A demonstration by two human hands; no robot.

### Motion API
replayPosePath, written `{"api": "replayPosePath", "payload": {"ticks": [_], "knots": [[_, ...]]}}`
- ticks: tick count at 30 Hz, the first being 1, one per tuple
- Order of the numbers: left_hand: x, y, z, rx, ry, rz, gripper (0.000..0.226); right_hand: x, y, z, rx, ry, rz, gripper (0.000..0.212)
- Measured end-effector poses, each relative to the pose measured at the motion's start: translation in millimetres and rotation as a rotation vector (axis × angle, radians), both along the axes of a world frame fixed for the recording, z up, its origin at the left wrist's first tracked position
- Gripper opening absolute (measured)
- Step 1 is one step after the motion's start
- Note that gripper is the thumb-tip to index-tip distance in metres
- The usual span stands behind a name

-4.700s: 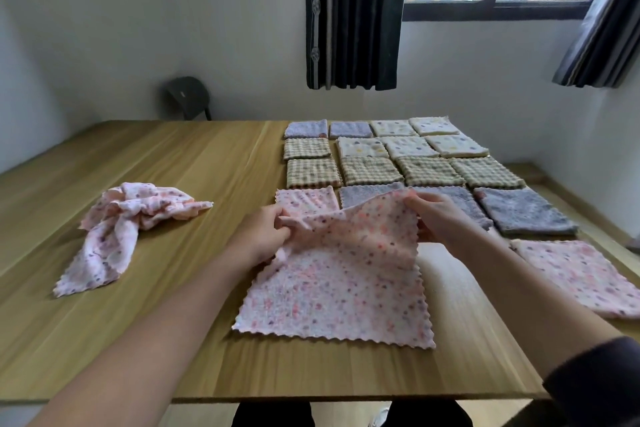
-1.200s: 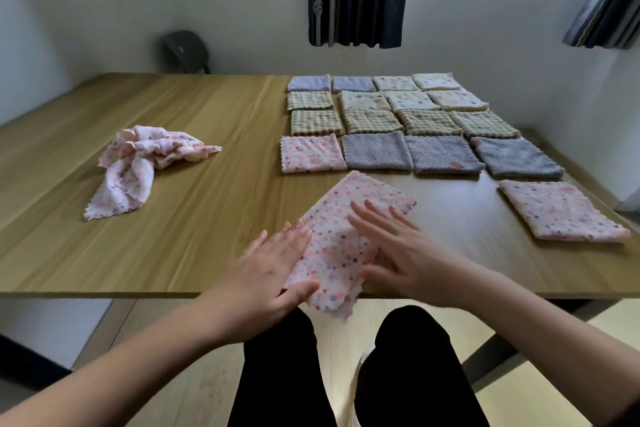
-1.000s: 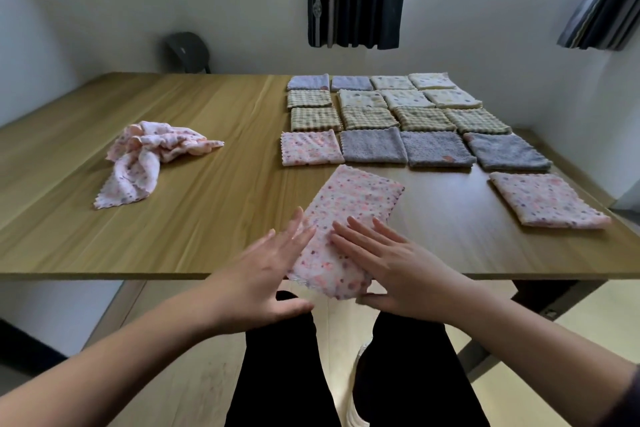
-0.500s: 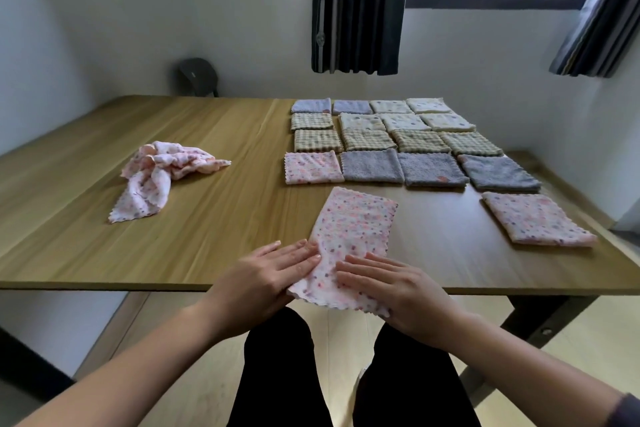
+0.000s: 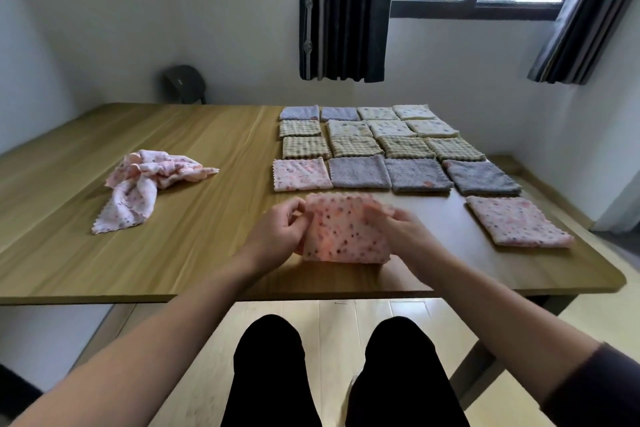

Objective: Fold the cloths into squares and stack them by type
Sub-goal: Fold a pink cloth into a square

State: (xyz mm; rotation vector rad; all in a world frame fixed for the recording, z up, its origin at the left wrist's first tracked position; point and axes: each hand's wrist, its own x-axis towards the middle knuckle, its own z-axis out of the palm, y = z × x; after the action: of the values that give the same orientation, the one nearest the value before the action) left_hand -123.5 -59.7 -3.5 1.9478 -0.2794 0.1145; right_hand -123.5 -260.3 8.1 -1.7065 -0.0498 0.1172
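A pink dotted cloth (image 5: 343, 230) is folded over near the table's front edge, its far end raised off the wood. My left hand (image 5: 277, 236) pinches its left edge and my right hand (image 5: 403, 232) pinches its right edge. Just behind it lies a folded pink dotted square (image 5: 301, 174). Another folded pink dotted square (image 5: 516, 225) lies at the right. A crumpled pink dotted cloth (image 5: 145, 180) sits unfolded at the left.
Folded grey squares (image 5: 415, 175), checked squares (image 5: 381, 146), cream dotted squares (image 5: 391, 121) and lilac squares (image 5: 318, 113) lie in rows on the wooden table (image 5: 207, 218). A dark chair back (image 5: 183, 83) stands behind the table. My knees are below the front edge.
Half a second ago both hands lay flat on the near end of the long folded strip. Now they pinch its sides and have brought the near end up and over toward the far end.
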Motion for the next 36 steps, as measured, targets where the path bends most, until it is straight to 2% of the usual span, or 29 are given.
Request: {"api": "replayPosePath", "payload": {"ticks": [2,4,8,10,14,20,22,30,34,36], "knots": [[20.3,-11.0,2.9,0.074,0.145,0.085,0.016,14.6,2.3,9.6,0.015,0.217,0.0,0.027],[37.4,-21.9,1.2,0.222,0.257,0.159,0.018,30.7,3.1,10.4,0.006,0.344,0.009,0.024],[60.1,-32.5,-5.4,0.463,0.359,0.244,0.032,56.8,5.7,2.1,-0.117,0.43,-0.039,0.021],[65.5,-35.6,-4.6,0.574,0.338,0.275,0.036,62.3,8.0,1.1,-0.188,0.444,-0.053,0.02],[70.4,-40.7,-4.6,0.66,0.259,0.331,0.046,65.5,13.6,1.9,-0.33,0.357,-0.071,0.03],[71.8,-41.9,-7.7,0.541,0.222,0.372,0.049,63.2,15.2,2.0,-0.542,0.177,-0.028,0.035],[68.5,-43.1,-5.5,0.554,0.198,0.387,0.044,61.3,16.4,3.3,-0.6,0.157,-0.037,0.035],[61.0,-56.9,2.6,0.857,0.169,0.451,0.033,64.1,21.4,8.7,-0.919,0.104,0.006,0.033],[59.2,-61.3,4.7,0.994,0.175,0.459,0.034,64.4,22.5,5.0,-1.195,0.122,-0.187,0.034],[58.1,-61.3,3.1,1.007,0.162,0.461,0.032,63.7,22.5,-0.3,-1.282,0.073,-0.224,0.034]]}}
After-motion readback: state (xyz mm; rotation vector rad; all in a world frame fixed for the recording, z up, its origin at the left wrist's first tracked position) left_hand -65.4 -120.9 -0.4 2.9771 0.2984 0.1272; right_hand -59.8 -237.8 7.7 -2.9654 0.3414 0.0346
